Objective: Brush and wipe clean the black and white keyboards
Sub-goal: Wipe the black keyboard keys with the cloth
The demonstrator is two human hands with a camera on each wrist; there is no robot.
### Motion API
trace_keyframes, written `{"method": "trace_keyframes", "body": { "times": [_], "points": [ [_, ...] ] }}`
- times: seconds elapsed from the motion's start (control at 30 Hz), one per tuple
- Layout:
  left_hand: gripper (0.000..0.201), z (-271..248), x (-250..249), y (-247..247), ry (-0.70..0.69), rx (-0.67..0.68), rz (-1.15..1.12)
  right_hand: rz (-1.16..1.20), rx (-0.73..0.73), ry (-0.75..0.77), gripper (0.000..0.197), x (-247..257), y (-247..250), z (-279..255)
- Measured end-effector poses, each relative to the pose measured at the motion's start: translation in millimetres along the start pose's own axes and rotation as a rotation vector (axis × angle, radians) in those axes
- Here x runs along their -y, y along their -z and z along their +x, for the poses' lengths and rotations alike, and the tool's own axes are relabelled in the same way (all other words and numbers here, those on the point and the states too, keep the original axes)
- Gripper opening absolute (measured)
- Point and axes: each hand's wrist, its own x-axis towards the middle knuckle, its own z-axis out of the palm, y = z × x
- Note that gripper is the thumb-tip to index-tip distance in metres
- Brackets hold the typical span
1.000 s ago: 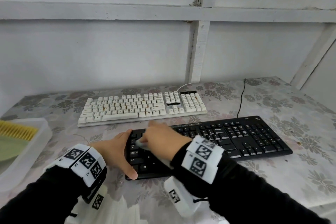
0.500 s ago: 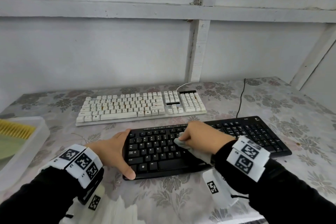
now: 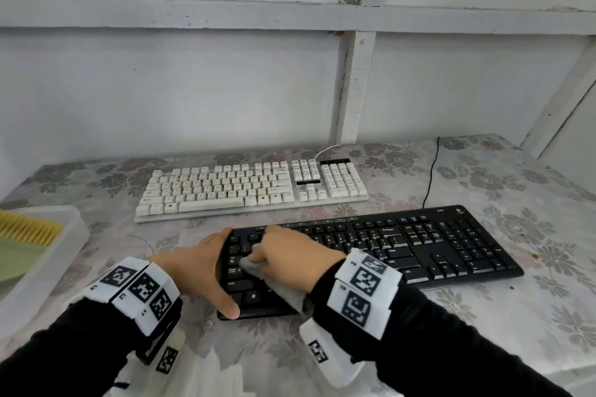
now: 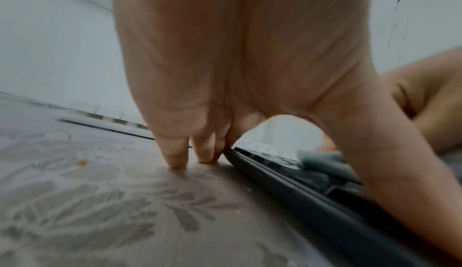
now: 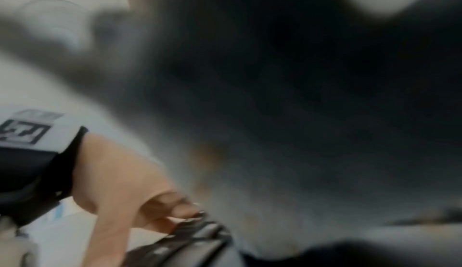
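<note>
Keyboards rest on floral tablecloth against white-panelled wall.

- The desk wore a grey floral covering.
- A white keyboard lay toward the back.
- A black keyboard lay in front of it, nearer the right.
- A clear tray sat at the left edge.
- A small orange crumb lay on the covering.

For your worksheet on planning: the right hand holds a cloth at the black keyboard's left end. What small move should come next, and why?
Probably sweep the cloth rightward along the black keyboard: the right hand is at its left end, and the left hand braces that edge.
</note>
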Motion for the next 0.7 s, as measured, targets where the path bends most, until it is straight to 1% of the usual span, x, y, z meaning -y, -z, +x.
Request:
{"method": "trace_keyframes", "body": {
  "times": [0.03,0.13,0.2,0.3,0.37,0.43,0.5,0.6,0.7],
  "points": [
    [0.131,-1.1,-1.1,0.2,0.01,0.015,-0.011,-0.006,-0.01,-0.031,0.024,-9.8,1.5,-3.8],
    [0.141,-1.3,-0.8,0.7,0.037,0.031,-0.02,0.042,-0.042,-0.104,0.027,-37.8,8.9,-22.8],
    [0.146,-2.0,-0.5,0.5,0.053,0.036,-0.034,0.039,-0.057,-0.12,0.02,-53.6,15.6,-38.5],
    [0.141,-3.0,-2.3,0.4,0.034,0.039,-0.068,0.062,-0.076,-0.178,0.022,-74.6,26.6,-59.1],
    [0.142,-4.4,-4.0,0.1,0.029,0.041,-0.07,0.063,-0.087,-0.221,0.023,-85.9,35.8,-68.7],
    [0.149,-4.0,-4.3,0.6,0.041,0.043,-0.063,0.063,-0.136,-0.223,0.024,-92.9,42.2,-74.7],
    [0.157,-3.8,-3.5,1.2,0.044,0.053,-0.057,0.058,-0.176,-0.193,0.026,-95.0,41.2,-77.6],
    [0.159,-4.4,-3.2,1.4,0.051,0.067,-0.037,0.024,-0.153,-0.172,0.024,-95.7,25.7,-79.6],
    [0.157,-4.5,-3.5,0.6,0.045,0.067,-0.05,-0.05,-0.182,-0.189,0.02,-104.8,18.1,-85.3]
  ]
}}
